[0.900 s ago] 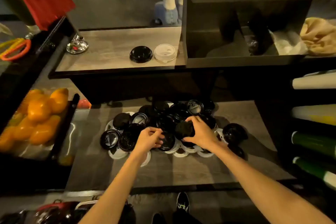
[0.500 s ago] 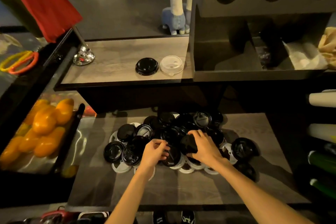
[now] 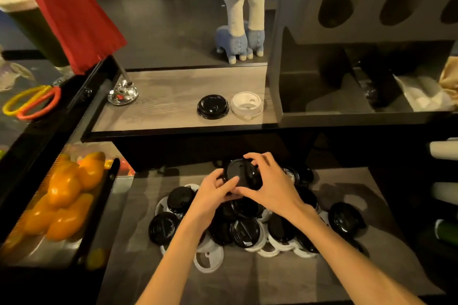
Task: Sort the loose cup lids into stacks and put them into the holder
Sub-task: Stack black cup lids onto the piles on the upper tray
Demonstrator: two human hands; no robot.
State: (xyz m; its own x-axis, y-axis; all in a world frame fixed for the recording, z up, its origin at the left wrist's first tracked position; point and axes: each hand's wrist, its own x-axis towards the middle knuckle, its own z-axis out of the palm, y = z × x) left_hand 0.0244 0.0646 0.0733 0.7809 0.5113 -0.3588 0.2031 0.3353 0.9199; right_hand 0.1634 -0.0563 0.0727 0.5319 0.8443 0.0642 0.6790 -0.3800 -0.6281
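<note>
A pile of loose black and white cup lids (image 3: 245, 230) lies on the lower wooden shelf (image 3: 272, 277). Both hands hold black lids (image 3: 239, 176) lifted just above the pile: my left hand (image 3: 215, 193) grips them from the left, my right hand (image 3: 270, 185) from the right and top. On the upper shelf a black lid stack (image 3: 212, 107) and a white lid stack (image 3: 247, 105) stand side by side. The dark holder (image 3: 359, 74) with round openings sits at the upper right.
A tray of oranges (image 3: 62, 195) is at the left. Two plush llamas (image 3: 241, 14) stand behind the upper shelf, with a red flag (image 3: 71, 9) on a chrome base (image 3: 122, 94) at its left. Rolled items (image 3: 443, 151) sit at the right edge.
Both hands have risen from the pile, bringing black lids up between them. The view has tilted upward, showing more of the upper shelf and holder.
</note>
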